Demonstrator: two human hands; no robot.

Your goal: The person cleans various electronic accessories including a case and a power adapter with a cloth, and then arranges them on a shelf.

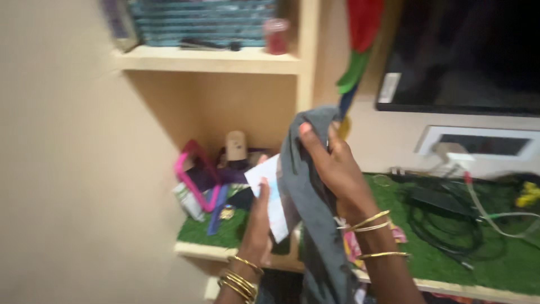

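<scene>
My right hand (332,166) is raised in front of the shelf unit and grips a grey cloth (306,208), which hangs down from the fingers past the wrist. Gold bangles sit on both wrists. My left hand (257,222) is lower and to the left. It holds a white paper (269,186) with a little blue print, just in front of the cloth. Both hands hover over the edge of a shelf covered in green turf (495,259).
A pink frame (194,174), a small wooden cylinder (236,145) and small clutter fill the cubby behind the paper. Black cables (444,217) and a white plug (450,153) lie on the turf at right. A dark screen (467,53) hangs above. A beige wall stands at left.
</scene>
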